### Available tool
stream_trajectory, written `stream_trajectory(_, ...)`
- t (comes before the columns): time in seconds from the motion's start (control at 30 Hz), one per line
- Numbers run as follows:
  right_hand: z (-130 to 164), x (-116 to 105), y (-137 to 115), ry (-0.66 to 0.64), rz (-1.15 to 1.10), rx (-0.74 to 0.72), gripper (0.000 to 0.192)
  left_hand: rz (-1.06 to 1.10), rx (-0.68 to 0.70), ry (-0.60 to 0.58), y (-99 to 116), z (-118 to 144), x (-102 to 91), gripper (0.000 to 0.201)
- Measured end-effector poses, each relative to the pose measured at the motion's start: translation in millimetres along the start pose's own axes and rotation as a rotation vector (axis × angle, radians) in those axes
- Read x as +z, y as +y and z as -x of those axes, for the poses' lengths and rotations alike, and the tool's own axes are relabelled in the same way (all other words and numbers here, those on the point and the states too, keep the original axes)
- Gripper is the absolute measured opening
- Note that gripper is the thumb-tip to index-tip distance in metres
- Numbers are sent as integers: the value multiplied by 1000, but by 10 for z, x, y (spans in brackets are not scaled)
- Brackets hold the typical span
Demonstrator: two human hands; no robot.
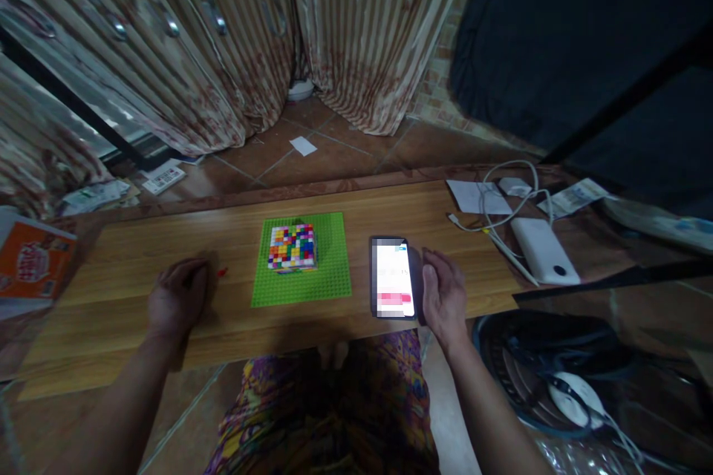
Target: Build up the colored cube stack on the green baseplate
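Observation:
A green baseplate (328, 267) lies on the wooden table (139, 252), with a block of multicoloured small bricks (292, 246) built on its far left part. My left hand (177, 298) rests on the table left of the plate, fingers curled, beside a small red piece (221, 272). Whether it holds anything I cannot tell. My right hand (444, 298) rests on its edge against the right side of a phone (393, 278) with a lit screen, fingers loosely extended.
A white power bank (543, 250) with cables (495, 226) and papers (477, 196) lies at the table's right end. An orange box (30, 260) sits at the far left. Curtains hang behind. A fan (557, 378) stands on the floor at the right.

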State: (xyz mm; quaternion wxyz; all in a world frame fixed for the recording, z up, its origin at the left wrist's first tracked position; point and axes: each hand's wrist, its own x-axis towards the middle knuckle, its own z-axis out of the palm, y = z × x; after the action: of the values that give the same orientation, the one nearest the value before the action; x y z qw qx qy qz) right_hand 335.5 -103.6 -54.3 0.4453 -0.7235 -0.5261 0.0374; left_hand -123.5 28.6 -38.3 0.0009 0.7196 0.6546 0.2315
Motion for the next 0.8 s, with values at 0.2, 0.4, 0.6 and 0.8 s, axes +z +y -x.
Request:
stream_trajectory(0.2,3,6,-19,-3,11,4,36,-21,-74,-7,-59,-99,-9,36)
stream_trajectory(0.4,2,1,-40,8,0,-5,36,-72,-85,-38,-176,-237,-29,38)
stream_trajectory(0.6,1,18,-27,-3,15,0,38,-96,-99,-46,-290,-318,-22,37)
stream_trajectory(0.8,7,5,-52,2,-46,11,33,-100,-106,-50,-297,-323,-9,39)
